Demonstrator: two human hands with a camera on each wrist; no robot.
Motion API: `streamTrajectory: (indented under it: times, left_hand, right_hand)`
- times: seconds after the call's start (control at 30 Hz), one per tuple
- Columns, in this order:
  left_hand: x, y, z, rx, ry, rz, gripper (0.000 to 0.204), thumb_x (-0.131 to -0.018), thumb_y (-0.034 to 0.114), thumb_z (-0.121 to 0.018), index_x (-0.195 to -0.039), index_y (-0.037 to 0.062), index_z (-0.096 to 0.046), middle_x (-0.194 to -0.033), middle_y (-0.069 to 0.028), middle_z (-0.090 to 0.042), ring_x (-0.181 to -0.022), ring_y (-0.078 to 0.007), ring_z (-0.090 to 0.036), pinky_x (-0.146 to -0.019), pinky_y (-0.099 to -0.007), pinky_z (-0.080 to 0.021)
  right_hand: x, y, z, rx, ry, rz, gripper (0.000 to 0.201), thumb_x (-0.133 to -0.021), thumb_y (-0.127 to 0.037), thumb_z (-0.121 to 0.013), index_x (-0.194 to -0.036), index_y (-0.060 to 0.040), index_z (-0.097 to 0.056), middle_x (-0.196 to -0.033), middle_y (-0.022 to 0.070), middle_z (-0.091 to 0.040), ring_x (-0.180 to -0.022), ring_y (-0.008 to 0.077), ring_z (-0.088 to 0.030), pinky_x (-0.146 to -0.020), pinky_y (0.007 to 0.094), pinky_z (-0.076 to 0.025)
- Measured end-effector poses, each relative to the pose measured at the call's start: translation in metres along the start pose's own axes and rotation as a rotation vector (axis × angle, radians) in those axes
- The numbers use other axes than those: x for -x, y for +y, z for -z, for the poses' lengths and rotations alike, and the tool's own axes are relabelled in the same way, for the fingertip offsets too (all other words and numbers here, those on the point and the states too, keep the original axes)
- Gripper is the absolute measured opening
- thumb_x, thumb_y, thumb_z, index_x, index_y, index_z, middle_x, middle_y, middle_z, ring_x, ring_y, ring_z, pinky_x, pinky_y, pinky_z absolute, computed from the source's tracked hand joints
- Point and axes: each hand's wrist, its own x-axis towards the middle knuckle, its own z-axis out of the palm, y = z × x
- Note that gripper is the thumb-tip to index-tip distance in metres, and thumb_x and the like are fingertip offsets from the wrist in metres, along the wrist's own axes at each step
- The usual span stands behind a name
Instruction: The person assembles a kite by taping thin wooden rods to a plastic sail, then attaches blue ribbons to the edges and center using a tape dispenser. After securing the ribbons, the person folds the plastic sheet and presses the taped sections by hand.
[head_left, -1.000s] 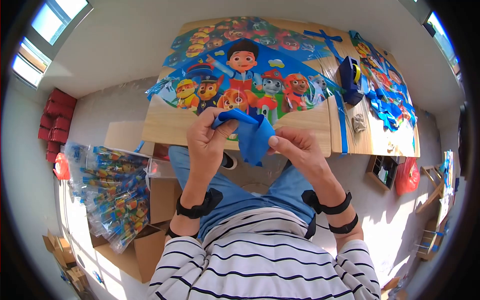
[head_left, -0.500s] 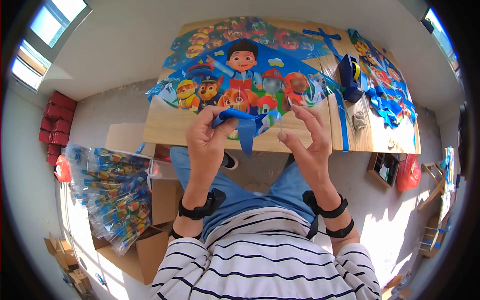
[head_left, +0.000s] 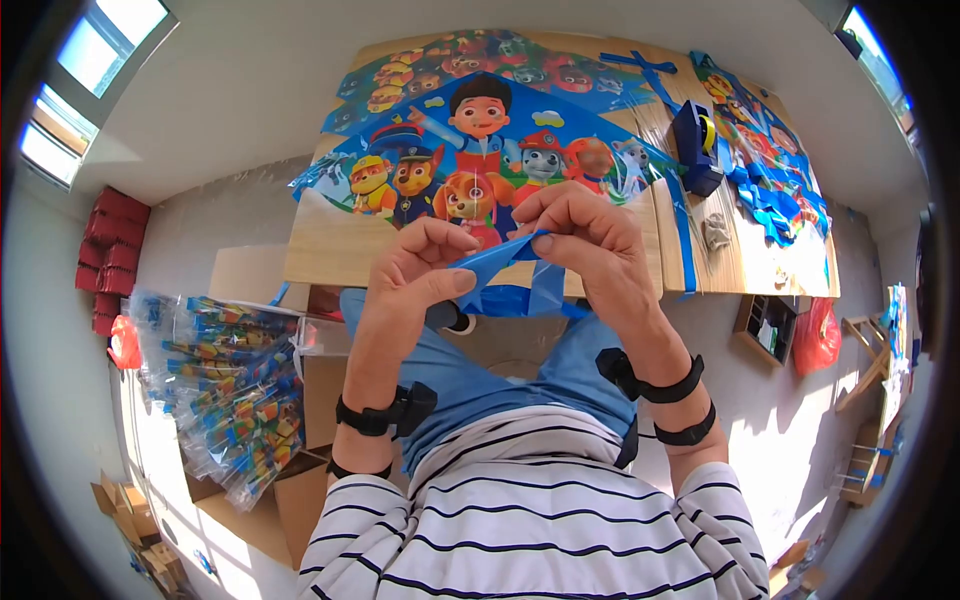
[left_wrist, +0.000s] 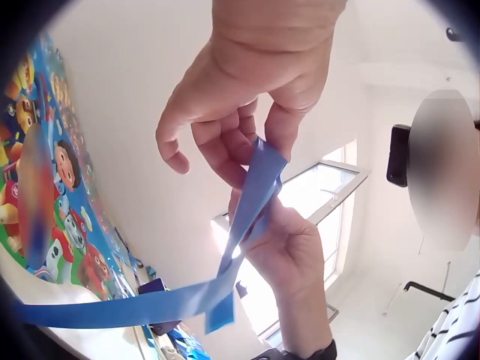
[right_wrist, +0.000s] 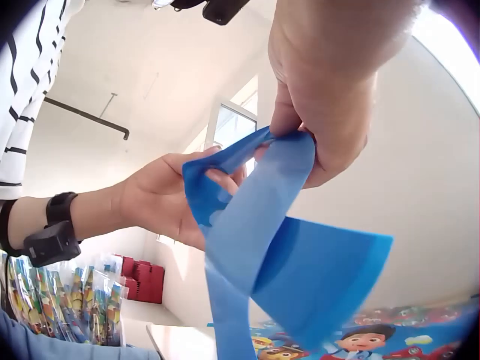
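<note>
At the table (head_left: 335, 255) edge, left hand (head_left: 405, 285) and right hand (head_left: 600, 255) pinch blue ribbon (head_left: 494, 264), thumbs against fingers; held stretch's long axis slants up-right in head view, loops below.

bright window light, dark fisheye edges

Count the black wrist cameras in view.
2: the left wrist camera, strapped on behind the left hand, and the right wrist camera, behind the right hand. Neither is hidden.
</note>
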Motion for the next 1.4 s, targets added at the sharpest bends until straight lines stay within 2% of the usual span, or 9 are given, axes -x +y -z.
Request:
streamTrajectory:
  times: [0.1, 0.3, 0.4, 0.6, 0.8, 0.97, 1.2, 1.33, 1.4]
  left_hand:
    - [-0.003, 0.008, 0.008, 0.132, -0.103, 0.15, 0.052, -0.076, 0.027, -0.077, -0.117, -0.0002, -0.057, -0.093, -0.0081, -0.067, -0.079, -0.0172, -0.067, -0.083, -0.0278, -0.053]
    - [0.007, -0.015, 0.034, 0.146, -0.401, 0.334, 0.069, -0.074, 0.031, -0.08, -0.131, 0.0037, -0.052, -0.097, -0.0064, -0.062, -0.088, -0.0151, -0.063, -0.077, -0.0257, -0.052]
    - [0.008, -0.028, 0.025, -0.108, -0.209, 0.157, 0.078, -0.071, 0.035, -0.082, -0.136, 0.0055, -0.05, -0.109, -0.0067, -0.06, -0.102, -0.0159, -0.06, -0.09, -0.0281, -0.048]
    - [-0.015, -0.023, -0.01, -0.308, -0.231, -0.103, 0.053, -0.079, 0.011, -0.077, -0.127, 0.0023, -0.057, -0.112, -0.0042, -0.061, -0.105, -0.014, -0.058, -0.093, -0.028, -0.045]
    - [-0.015, -0.035, -0.006, -0.48, -0.218, 0.07, 0.023, -0.083, -0.005, -0.067, -0.105, -0.0002, -0.065, -0.091, -0.0023, -0.066, -0.087, -0.0116, -0.066, -0.083, -0.0249, -0.051]
    - [-0.007, -0.029, 0.013, -0.219, -0.12, 0.213, 0.016, -0.086, -0.005, -0.065, -0.101, 0.0003, -0.064, -0.088, -0.0018, -0.066, -0.084, -0.011, -0.064, -0.081, -0.0241, -0.05]
    - [-0.01, -0.029, -0.001, -0.368, -0.189, 0.18, 0.008, -0.084, -0.001, -0.07, -0.091, -0.0002, -0.065, -0.082, -0.001, -0.064, -0.075, -0.0089, -0.059, -0.07, -0.0223, -0.047]
    - [-0.013, -0.026, -0.039, -0.487, -0.434, 0.206, 0.01, -0.08, 0.0, -0.071, -0.086, -0.0011, -0.063, -0.077, -0.0025, -0.062, -0.071, -0.009, -0.056, -0.065, -0.024, -0.044]
    - [-0.016, -0.031, -0.059, -0.484, -0.526, 0.159, 0.01, -0.08, 0.0, -0.073, -0.085, 0.0001, -0.065, -0.077, -0.0022, -0.063, -0.072, -0.0084, -0.058, -0.066, -0.0238, -0.046]
  right_hand:
    - [0.004, 0.001, -0.003, -0.059, 0.032, -0.104, 0.008, -0.085, 0.007, -0.057, -0.092, 0.0027, -0.059, -0.097, 0.0062, -0.061, -0.085, 0.0093, -0.061, -0.069, 0.0232, -0.05]
    - [0.004, -0.001, 0.013, 0.191, 0.156, -0.177, 0.005, -0.084, 0.001, -0.061, -0.087, 0.0008, -0.057, -0.079, 0.0033, -0.058, -0.068, 0.0119, -0.057, -0.059, 0.027, -0.044]
    - [0.007, 0.006, 0.008, 0.723, 0.114, 0.128, 0.01, -0.08, 0.002, -0.064, -0.084, 0.001, -0.054, -0.075, 0.0101, -0.055, -0.067, 0.0242, -0.056, -0.059, 0.0344, -0.042]
    - [0.012, 0.006, -0.011, 0.768, -0.029, 0.267, 0.012, -0.078, 0.003, -0.065, -0.082, 0.0013, -0.054, -0.077, 0.0176, -0.055, -0.07, 0.0371, -0.053, -0.059, 0.0405, -0.041]
    - [0.029, -0.019, 0.02, 0.829, 0.164, 0.14, 0.012, -0.079, 0.003, -0.066, -0.083, 0.0018, -0.055, -0.078, 0.0167, -0.058, -0.07, 0.0347, -0.056, -0.06, 0.0381, -0.043]
    - [0.065, -0.011, 0.061, 0.714, 0.302, -0.101, 0.013, -0.081, 0.0, -0.067, -0.079, 0.0003, -0.055, -0.062, 0.0005, -0.05, -0.057, 0.0039, -0.045, -0.049, 0.0248, -0.034]
    - [0.133, -0.001, 0.09, 0.284, 0.366, -0.533, 0.01, -0.087, -0.004, -0.065, -0.08, -0.0012, -0.058, -0.063, -0.0027, -0.053, -0.055, 0.0027, -0.049, -0.048, 0.0208, -0.034]
    - [0.16, 0.009, 0.096, 0.948, 0.077, -0.352, 0.021, -0.079, -0.003, -0.072, -0.097, 0.0035, -0.063, -0.103, 0.0128, -0.065, -0.075, 0.019, -0.063, -0.07, 0.0323, -0.051]
    - [0.135, -0.007, 0.082, 0.809, 0.065, -0.145, 0.037, -0.075, -0.004, -0.076, -0.108, 0.0037, -0.063, -0.119, 0.0157, -0.062, -0.09, 0.0245, -0.065, -0.085, 0.0342, -0.051]
